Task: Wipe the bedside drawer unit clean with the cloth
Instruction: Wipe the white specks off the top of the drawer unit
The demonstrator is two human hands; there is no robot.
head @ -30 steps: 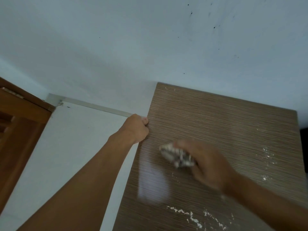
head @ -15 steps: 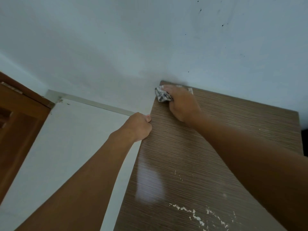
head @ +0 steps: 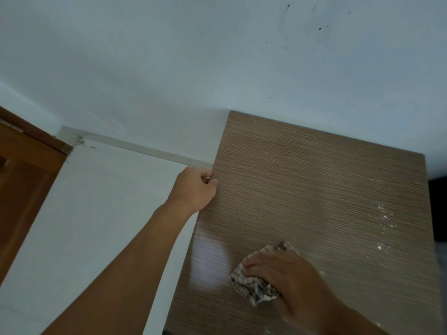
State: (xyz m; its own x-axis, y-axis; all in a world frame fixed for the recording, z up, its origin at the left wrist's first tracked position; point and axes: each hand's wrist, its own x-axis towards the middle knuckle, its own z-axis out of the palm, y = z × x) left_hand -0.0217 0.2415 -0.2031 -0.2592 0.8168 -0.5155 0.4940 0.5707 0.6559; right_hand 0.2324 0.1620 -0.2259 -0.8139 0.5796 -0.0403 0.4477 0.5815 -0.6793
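Bedside drawer unit of brown, finely striped laminate [head: 314,201] stands with its far edge against the pale blue-grey wall [head: 169,68], only its flat, glossy top in view. The right hand [head: 287,274] presses a crumpled white-and-dark checked cloth [head: 254,285] flat on the near-left part of that top, fingers laid over it, the grip closed loosely on the fabric. The left hand [head: 196,188] is curled shut on the unit's left edge, thumb on top, bracing it.

What could go wrong: the white specks and flakes [head: 384,218] scattered along the right side look loose, so a fast sweep would likely push them over the right edge onto whatever lies in the dark gap [head: 437,209] there — or only smear them. The cloth is bunched small, so a stroke may skip strips of the surface. If the left hand lets go, a hard push could shift the unit, though how firmly it stands I cannot tell.

Room for moving is good across the top, which carries nothing else. It ends at the wall on the far side, at open drops left and right, and the near edge is out of frame. Left of the unit lies pale floor [head: 84,213] with a light skirting strip [head: 135,147] and a brown wooden door frame [head: 26,170] well apart.
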